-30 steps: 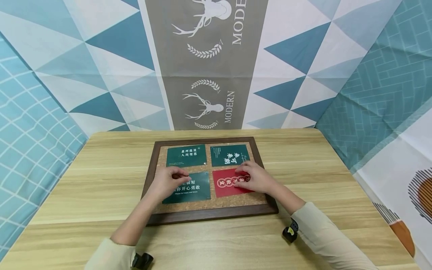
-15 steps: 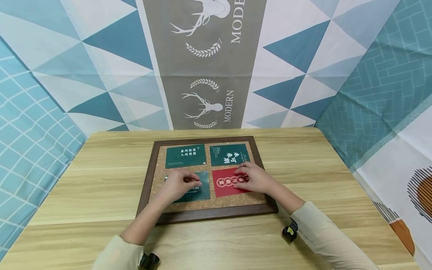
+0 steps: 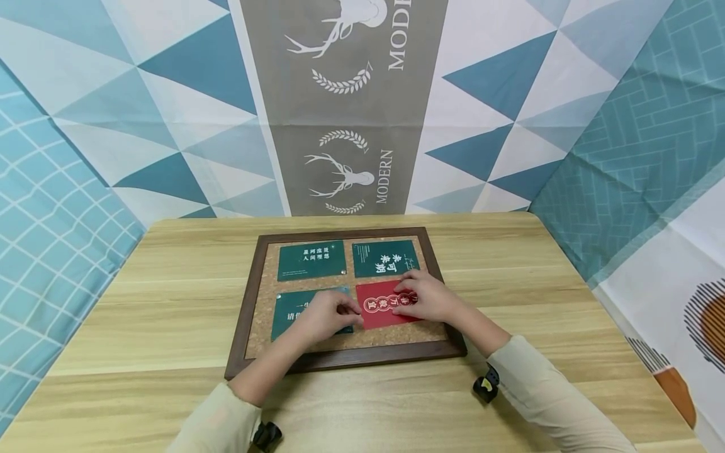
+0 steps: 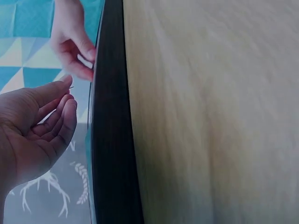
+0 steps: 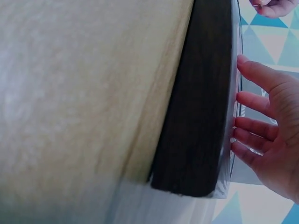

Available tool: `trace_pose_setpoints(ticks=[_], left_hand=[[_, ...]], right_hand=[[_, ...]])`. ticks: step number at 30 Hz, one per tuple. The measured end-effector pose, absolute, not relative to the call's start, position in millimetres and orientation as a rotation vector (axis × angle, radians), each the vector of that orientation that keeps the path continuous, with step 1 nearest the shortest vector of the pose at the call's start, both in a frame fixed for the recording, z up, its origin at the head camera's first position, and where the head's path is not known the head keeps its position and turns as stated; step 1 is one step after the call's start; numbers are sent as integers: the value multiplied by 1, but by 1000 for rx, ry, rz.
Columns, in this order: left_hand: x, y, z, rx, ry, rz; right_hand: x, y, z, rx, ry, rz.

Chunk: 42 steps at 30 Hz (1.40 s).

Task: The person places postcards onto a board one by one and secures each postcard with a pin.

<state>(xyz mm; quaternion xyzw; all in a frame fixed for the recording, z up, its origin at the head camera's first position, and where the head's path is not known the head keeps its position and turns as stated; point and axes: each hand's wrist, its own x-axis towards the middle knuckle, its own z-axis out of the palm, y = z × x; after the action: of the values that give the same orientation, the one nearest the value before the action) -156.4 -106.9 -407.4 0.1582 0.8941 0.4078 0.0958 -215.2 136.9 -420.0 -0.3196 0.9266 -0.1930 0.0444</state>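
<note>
A wood-framed corkboard [image 3: 263, 314] lies on the table with several cards on it. My right hand [image 3: 433, 299] rests its spread fingertips on the red card [image 3: 376, 305] at the board's lower right. Between thumb and fingertips, my left hand [image 3: 328, 316] pinches a small push pin [image 4: 71, 87], its thin point showing in the left wrist view. That hand is at the red card's left edge and covers part of the lower-left green card [image 3: 285, 313]. Two more green cards, an upper-left card [image 3: 311, 261] and an upper-right card [image 3: 370, 258], lie along the far side.
The pale wooden table [image 3: 147, 302] extends around the board on every side. Behind it hangs a patterned cloth [image 3: 351, 113] with deer and triangle prints. Shiny pin heads show at corners of the green cards.
My left hand has moved right, from over the lower-left green card to the red card's left edge, with the push pin still pinched. My right hand has stayed on the red card.
</note>
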Motion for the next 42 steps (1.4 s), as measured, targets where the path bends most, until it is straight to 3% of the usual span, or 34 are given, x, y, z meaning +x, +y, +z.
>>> trace_pose_setpoints(ticks=[18, 42], left_hand=[[-161, -89, -415, 726, 2778, 886], [-168, -81, -402, 612, 2678, 867]], right_hand=[[-217, 137, -420, -981, 2834, -590], [-218, 135, -419, -991, 2829, -585]])
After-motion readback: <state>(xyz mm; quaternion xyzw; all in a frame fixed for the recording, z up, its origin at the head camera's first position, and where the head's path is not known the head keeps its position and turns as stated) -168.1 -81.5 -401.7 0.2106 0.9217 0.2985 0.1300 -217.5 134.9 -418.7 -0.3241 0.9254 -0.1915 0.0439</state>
